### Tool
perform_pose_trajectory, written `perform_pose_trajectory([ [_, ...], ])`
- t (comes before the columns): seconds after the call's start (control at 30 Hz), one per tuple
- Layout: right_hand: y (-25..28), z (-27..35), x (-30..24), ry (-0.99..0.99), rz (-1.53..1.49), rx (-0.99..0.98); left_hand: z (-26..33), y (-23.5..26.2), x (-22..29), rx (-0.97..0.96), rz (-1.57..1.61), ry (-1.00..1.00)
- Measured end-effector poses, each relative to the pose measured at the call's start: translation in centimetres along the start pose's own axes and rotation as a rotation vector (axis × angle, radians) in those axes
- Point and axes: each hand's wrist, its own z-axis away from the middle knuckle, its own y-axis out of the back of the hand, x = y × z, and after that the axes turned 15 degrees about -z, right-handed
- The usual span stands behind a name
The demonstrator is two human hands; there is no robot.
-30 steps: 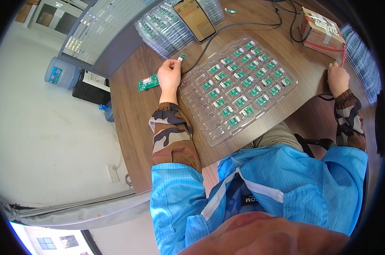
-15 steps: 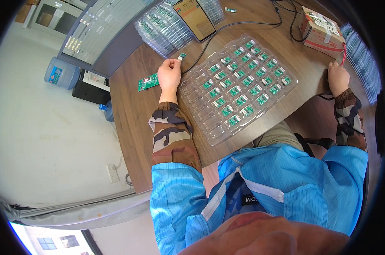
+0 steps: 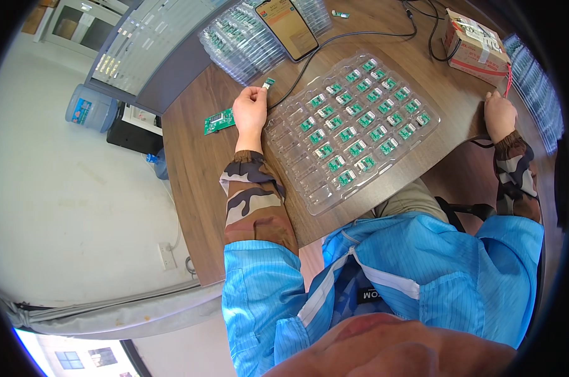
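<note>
The brown table (image 3: 193,163) carries everything here. On it lies one clear plastic tray (image 3: 297,157), and behind this tray stands a stack of similar trays (image 3: 237,47). The carton (image 3: 476,53) is near the right edge. The phone (image 3: 287,28) leans by the stack. The two hands are well apart: the left hand (image 3: 250,112) pinches the small green module (image 3: 269,82) beside the tray, above the table; the right hand (image 3: 500,117) is near the red wire (image 3: 509,85), but I cannot tell if it grips it. The green circuit board (image 3: 225,120) is just beside the left hand.
</note>
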Motion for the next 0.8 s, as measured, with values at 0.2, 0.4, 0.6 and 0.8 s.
perform_pose_trajectory([
  [0.2,0.59,0.07,-0.33,-0.025,0.000,-0.011,0.05,0.04,0.01,-0.001,-0.004,0.004],
  [0.4,0.67,0.19,-0.35,0.000,0.009,0.002,0.02,0.11,0.08,-0.006,-0.008,0.008],
  [0.6,1.07,0.23,-0.53,-0.004,0.005,-0.010,0.08,0.31,0.13,-0.008,-0.009,0.009],
  [0.8,0.85,0.33,-0.35,0.002,0.019,0.004,0.11,0.07,0.07,-0.007,-0.006,0.007],
])
